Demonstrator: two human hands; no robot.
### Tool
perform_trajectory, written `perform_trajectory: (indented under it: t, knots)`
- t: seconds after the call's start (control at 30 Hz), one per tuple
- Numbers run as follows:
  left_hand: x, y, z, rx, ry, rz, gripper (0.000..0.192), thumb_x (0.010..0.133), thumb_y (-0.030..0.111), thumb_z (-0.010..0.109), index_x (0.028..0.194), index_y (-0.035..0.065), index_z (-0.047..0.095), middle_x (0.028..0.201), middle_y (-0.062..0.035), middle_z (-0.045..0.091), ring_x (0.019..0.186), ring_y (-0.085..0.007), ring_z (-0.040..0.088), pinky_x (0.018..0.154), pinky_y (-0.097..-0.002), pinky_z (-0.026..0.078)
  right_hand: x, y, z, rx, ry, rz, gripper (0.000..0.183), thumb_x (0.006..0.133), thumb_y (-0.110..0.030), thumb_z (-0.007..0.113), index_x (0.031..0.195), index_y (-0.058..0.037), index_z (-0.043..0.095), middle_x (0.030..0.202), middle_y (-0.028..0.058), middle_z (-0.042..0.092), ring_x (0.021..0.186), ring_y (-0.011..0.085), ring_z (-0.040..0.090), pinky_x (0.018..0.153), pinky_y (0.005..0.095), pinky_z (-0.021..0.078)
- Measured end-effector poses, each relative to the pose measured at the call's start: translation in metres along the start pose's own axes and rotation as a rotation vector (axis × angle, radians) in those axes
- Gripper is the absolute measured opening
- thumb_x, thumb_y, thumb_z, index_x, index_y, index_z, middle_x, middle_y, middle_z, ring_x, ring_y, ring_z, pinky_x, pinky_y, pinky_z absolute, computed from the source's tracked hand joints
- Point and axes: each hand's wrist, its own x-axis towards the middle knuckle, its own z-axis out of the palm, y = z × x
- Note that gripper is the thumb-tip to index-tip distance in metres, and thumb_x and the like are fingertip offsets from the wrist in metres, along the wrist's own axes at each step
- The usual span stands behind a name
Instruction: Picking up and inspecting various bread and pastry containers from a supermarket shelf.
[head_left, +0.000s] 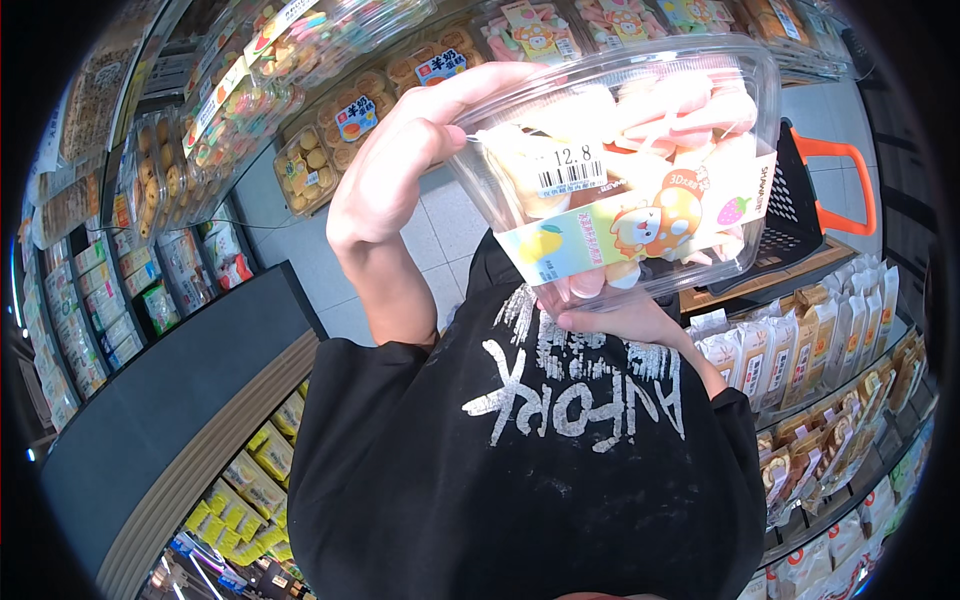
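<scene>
A clear plastic box of pink and white twisted marshmallows (675, 112) is held up in front of my chest, tilted, between both hands. Around it runs a printed paper band with cartoon figures, and a barcode label sits on its surface. My left hand (382, 165) grips its upper left corner, thumb and fingers on the rim. Along the lower edge, my right hand (634, 321) holds the box from beneath, with part of its fingers hidden behind it.
Boxed cakes (356, 116) and sweets line a far display. A black basket with an orange handle (859, 184) stands at right, by shelves of bagged bread (772, 360). A dark curved counter (187, 390) and racks of packets (97, 292) are at left.
</scene>
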Motion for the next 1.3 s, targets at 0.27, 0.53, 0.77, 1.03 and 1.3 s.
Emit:
perform_trajectory:
  t: [0.27,0.53,0.77,1.03,1.3]
  knots:
    - [-0.002,-0.001,-0.001,-0.058,-0.032,0.027,0.06,0.069,0.023,0.038,0.12,-0.0092,0.044,0.118,-0.0191,0.052,0.112,-0.0263,0.048,0.098,-0.0321,0.032,-0.002,-0.001,-0.004,-0.129,-0.001,0.096,0.049,0.072,-0.03,0.072,0.108,-0.0028,0.052,0.102,0.0056,0.056,0.097,0.0133,0.052,0.084,0.0279,0.042]
    - [0.003,0.005,0.003,0.103,0.146,-0.166,0.038,0.078,0.014,0.037,0.106,-0.0041,0.055,0.098,-0.0111,0.061,0.091,-0.0155,0.053,0.083,-0.0268,0.04,-0.001,-0.012,0.003,-0.016,0.053,0.033,0.04,0.076,-0.017,0.068,0.109,-0.0022,0.051,0.1,0.0049,0.056,0.098,0.0128,0.051,0.086,0.0289,0.0413]
    - [0.004,-0.006,0.005,0.152,0.328,-0.175,0.015,0.085,0.014,0.054,0.081,-0.0006,0.055,0.079,-0.0016,0.06,0.076,-0.0047,0.05,0.068,-0.0214,0.041,-0.001,-0.005,0.005,-0.066,0.09,-0.047,0.044,0.077,-0.014,0.067,0.113,-0.0002,0.046,0.108,0.0076,0.052,0.103,0.014,0.048,0.087,0.0306,0.0404]
    - [-0.002,-0.018,0.001,0.152,0.406,-0.127,0.02,0.086,0.019,0.056,0.076,0.0016,0.053,0.077,-0.0004,0.059,0.073,-0.0043,0.049,0.066,-0.0205,0.04,0.003,-0.001,0.003,0.114,0.098,-0.089,0.047,0.076,-0.005,0.064,0.117,0.0019,0.043,0.111,0.0096,0.051,0.1,0.0151,0.052,0.087,0.0297,0.0429]
    - [-0.008,-0.031,0.008,0.111,0.55,-0.121,0.018,0.077,0.01,0.069,0.084,0.0009,0.055,0.088,-0.0068,0.062,0.087,-0.0092,0.056,0.079,-0.0234,0.043,0.001,-0.017,-0.026,0.352,0.188,-0.071,0.051,0.073,0.009,0.055,0.122,0.0034,0.039,0.106,0.0099,0.056,0.094,0.0191,0.057,0.078,0.032,0.0512]
